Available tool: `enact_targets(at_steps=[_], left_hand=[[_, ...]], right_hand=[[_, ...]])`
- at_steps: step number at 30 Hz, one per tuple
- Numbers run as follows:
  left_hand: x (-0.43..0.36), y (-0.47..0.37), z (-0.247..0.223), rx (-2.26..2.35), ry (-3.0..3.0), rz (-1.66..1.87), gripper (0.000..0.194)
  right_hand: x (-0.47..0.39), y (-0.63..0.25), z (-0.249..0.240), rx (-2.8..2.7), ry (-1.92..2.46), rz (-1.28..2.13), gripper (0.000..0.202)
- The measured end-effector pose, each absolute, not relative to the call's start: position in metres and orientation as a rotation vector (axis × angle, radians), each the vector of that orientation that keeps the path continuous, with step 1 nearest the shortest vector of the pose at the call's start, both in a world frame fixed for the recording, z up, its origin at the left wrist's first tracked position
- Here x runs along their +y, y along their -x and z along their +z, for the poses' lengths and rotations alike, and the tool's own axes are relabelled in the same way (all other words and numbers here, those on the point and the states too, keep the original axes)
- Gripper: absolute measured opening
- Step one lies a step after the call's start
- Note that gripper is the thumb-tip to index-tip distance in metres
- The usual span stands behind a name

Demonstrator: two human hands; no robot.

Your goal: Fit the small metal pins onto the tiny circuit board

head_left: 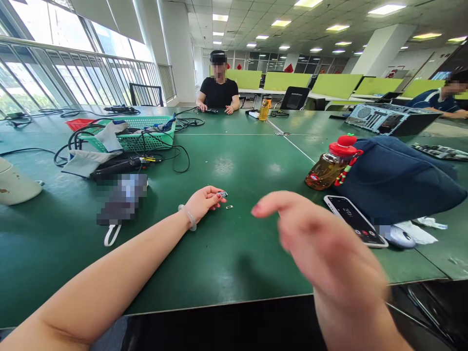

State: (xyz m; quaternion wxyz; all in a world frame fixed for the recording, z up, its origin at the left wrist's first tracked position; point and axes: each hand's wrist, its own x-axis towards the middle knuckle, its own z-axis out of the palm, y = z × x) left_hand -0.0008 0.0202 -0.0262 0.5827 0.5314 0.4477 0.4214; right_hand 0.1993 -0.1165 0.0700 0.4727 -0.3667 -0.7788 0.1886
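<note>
My left hand (205, 202), with a pale bangle at its wrist, rests on the green table (248, 234) and pinches a small metallic piece (223, 194) between thumb and fingers. Just right of those fingertips a small light-coloured rectangular piece (229, 207) lies flat on the tabletop. My right hand (310, 229) is raised above the table, nearer the camera and blurred. Its index finger or thumb points left; the other fingers look curled, and whether anything is between them cannot be made out.
A green basket (146, 141) with cables and gloves stands back left, behind a dark pouch (122, 200). To the right are a bottle (325, 168), a phone (353, 222), a mouse (402, 237) and a navy bag (402, 180). Across the table sits a person (219, 90).
</note>
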Motion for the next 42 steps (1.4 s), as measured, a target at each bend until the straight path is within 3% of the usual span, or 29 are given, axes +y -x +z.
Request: enact_targets(at_steps=[3, 6, 10, 14, 18, 26, 31, 37, 42], left_hand=[[0.022, 0.001, -0.027, 1.077, -1.275, 0.962, 0.032], [0.022, 0.002, -0.027, 1.116, -1.3, 0.931, 0.031], [0.022, 0.004, -0.027, 1.131, -1.345, 0.894, 0.033], [0.023, 0.005, -0.029, 1.105, -1.399, 0.866, 0.036], [0.023, 0.005, -0.029, 1.113, -1.468, 0.811, 0.031], [0.023, 0.005, -0.028, 1.14, -1.549, 0.752, 0.034], [0.025, 0.007, -0.029, 1.142, -1.581, 0.732, 0.038], [0.024, 0.006, -0.027, 1.136, -1.562, 0.713, 0.036], [0.019, 0.003, -0.023, 1.142, -1.55, 0.699, 0.031]], right_hand=[[-0.059, -0.199, 0.058, -2.149, 1.188, 0.659, 0.027], [-0.006, -0.192, 0.026, -2.354, 1.443, 0.578, 0.012], [0.023, -0.179, -0.013, -2.467, 1.381, 0.565, 0.02], [0.019, -0.171, -0.031, -2.414, 1.362, 0.358, 0.009], [0.015, -0.169, -0.036, -2.397, 1.364, 0.249, 0.013], [0.028, -0.168, -0.039, -2.242, 1.495, 0.393, 0.014], [0.023, -0.173, -0.037, -2.322, 1.364, 0.405, 0.02], [0.018, -0.186, -0.031, -2.456, 1.249, 0.501, 0.007], [0.019, -0.189, -0.028, -2.373, 1.399, 0.509, 0.003]])
